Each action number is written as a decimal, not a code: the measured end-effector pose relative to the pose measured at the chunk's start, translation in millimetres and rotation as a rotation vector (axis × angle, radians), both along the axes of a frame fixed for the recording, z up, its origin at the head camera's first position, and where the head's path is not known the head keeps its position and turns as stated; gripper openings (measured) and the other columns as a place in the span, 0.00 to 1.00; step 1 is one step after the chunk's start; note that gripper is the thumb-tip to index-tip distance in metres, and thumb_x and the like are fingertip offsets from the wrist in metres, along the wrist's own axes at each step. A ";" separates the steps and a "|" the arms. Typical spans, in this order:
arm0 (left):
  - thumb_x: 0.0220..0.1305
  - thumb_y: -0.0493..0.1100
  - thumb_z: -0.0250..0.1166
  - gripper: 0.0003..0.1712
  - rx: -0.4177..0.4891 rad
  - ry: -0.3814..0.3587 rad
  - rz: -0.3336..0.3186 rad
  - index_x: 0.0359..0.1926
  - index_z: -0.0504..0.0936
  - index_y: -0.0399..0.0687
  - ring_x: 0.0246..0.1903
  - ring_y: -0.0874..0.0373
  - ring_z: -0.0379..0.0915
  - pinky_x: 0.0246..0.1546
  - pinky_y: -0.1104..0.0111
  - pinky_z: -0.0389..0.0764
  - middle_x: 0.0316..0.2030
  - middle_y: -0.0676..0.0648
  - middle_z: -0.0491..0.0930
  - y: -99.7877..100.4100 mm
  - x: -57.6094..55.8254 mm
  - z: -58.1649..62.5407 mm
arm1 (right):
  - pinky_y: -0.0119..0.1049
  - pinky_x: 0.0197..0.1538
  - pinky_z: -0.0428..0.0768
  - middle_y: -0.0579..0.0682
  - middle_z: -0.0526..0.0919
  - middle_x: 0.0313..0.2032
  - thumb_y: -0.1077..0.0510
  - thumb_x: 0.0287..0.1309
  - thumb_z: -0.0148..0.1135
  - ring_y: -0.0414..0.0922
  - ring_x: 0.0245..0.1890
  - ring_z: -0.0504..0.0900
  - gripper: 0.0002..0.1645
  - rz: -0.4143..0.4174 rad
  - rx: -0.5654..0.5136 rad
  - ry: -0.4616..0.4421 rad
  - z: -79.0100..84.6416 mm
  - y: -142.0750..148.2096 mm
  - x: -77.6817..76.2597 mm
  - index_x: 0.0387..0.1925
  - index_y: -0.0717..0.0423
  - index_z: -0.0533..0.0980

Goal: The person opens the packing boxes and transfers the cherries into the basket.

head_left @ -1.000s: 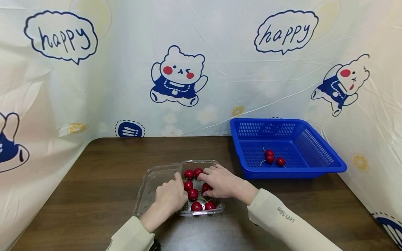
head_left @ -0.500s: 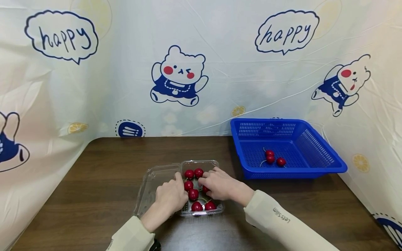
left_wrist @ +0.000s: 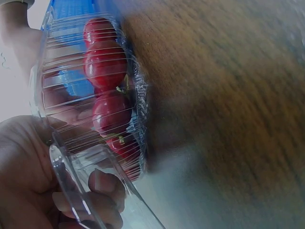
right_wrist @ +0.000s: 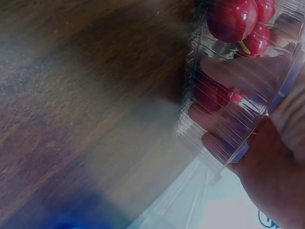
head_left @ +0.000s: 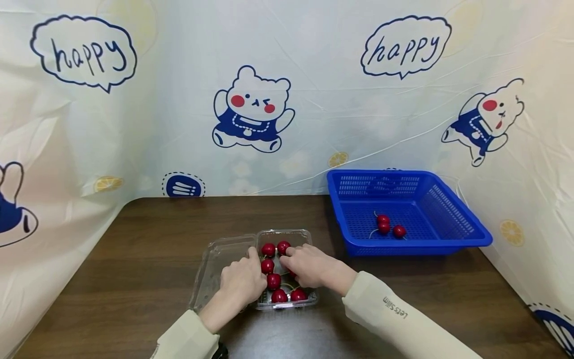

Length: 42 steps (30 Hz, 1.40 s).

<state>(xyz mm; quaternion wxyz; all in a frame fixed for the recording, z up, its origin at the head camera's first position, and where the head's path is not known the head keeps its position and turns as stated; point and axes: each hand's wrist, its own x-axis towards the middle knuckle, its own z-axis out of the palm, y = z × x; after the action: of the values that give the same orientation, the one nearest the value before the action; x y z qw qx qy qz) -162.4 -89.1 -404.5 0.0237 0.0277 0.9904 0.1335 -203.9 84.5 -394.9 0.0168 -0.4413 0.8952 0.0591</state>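
A clear plastic clamshell box [head_left: 287, 233] lies on the table, its lid [head_left: 215, 262] folded out to the left. Several red cherries [head_left: 274, 281] with green stems sit inside in rough rows. My left hand [head_left: 242, 283] grips the box at the hinge side; in the left wrist view its fingertips [left_wrist: 107, 183] show through the lid plastic. Over the box's right wall reaches my right hand [head_left: 311, 265], fingers inside. In the right wrist view its thumb and fingers hold a cherry [right_wrist: 209, 93] low in the box, seen through the ribbed wall. From above, the hand mostly covers that cherry.
A blue perforated basket [head_left: 417, 244] stands at the back right of the brown wooden table [head_left: 134, 259], with 3 cherries [head_left: 383, 228] on its floor. A printed curtain [head_left: 179, 99] hangs behind the table and along both sides.
My right hand has shifted slightly left and lower over the box, covering more of the cherry beneath it. A middle cherry has moved slightly toward the near side. The left hand keeps its place.
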 end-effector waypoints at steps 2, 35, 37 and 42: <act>0.52 0.43 0.60 0.23 -0.001 -0.003 0.001 0.46 0.67 0.34 0.18 0.45 0.76 0.18 0.53 0.76 0.22 0.39 0.81 -0.2 0.1 0.2 | 0.41 0.40 0.81 0.48 0.82 0.34 0.59 0.48 0.69 0.44 0.34 0.82 0.10 0.004 0.006 0.001 0.4 -0.4 0.2 0.33 0.48 0.77; 0.52 0.44 0.62 0.24 0.000 -0.002 -0.005 0.46 0.67 0.33 0.18 0.44 0.77 0.18 0.53 0.76 0.22 0.38 0.81 -0.5 0.5 1.9 | 0.39 0.33 0.84 0.48 0.83 0.35 0.58 0.51 0.68 0.42 0.31 0.80 0.09 0.009 -0.026 -0.058 6.8 3.1 -2.0 0.37 0.47 0.81; 0.52 0.44 0.62 0.24 -0.003 -0.001 -0.004 0.46 0.67 0.33 0.19 0.44 0.77 0.19 0.52 0.76 0.22 0.38 0.81 -0.4 0.4 2.0 | 0.39 0.32 0.83 0.48 0.82 0.35 0.58 0.51 0.67 0.42 0.30 0.80 0.09 0.014 -0.046 -0.059 8.4 3.9 -2.6 0.37 0.48 0.81; 0.52 0.44 0.62 0.24 -0.009 -0.010 -0.002 0.46 0.67 0.33 0.17 0.46 0.75 0.18 0.54 0.76 0.20 0.39 0.80 -0.8 0.5 2.3 | 0.37 0.32 0.83 0.48 0.83 0.35 0.59 0.51 0.66 0.42 0.31 0.80 0.11 0.020 -0.073 -0.066 13.9 5.1 -4.0 0.39 0.49 0.82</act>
<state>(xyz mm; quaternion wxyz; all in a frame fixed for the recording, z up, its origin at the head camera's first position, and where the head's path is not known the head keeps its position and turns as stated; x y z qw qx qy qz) -161.9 -89.9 -402.2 0.0291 0.0281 0.9908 0.1292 -207.9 89.6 -381.0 0.0297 -0.4524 0.8913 0.0118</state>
